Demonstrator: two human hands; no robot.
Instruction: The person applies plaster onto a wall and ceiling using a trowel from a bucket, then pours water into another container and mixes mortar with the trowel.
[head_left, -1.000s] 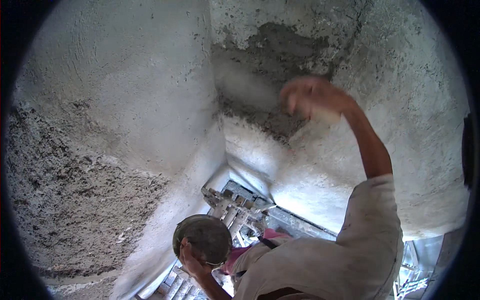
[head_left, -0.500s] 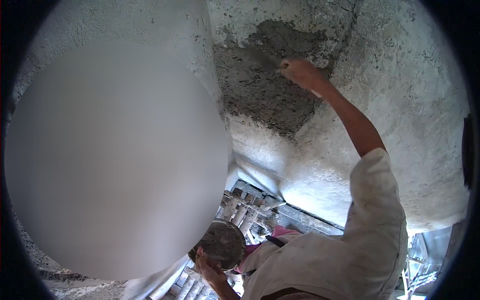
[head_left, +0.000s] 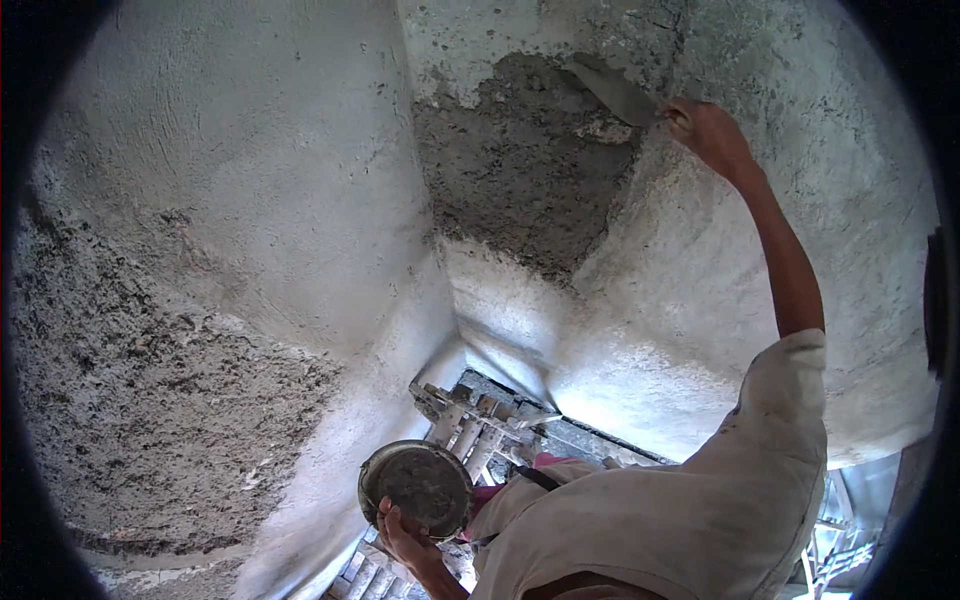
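Observation:
My right hand [head_left: 708, 133] grips a flat, grey trowel [head_left: 615, 92], whose blade lies over the upper right part of a rough, dark grey mortar patch [head_left: 515, 180] on the white plastered surface [head_left: 770, 260]. My left hand [head_left: 405, 540] holds a round bowl [head_left: 420, 480] of grey mortar from below and beside it, low in the view near my body, with fingers on its rim.
A rough, pitted wall section [head_left: 160, 410] is at the left, beside smoother white plaster [head_left: 270, 170] meeting in a corner. Far below are wooden scaffold planks [head_left: 465, 435] along a ledge, and more pale framework [head_left: 835, 540] shows at the lower right.
My right hand, a blur lower down a second ago, rose to the patch and has since moved right with the trowel. My left hand and bowl have shifted only slightly.

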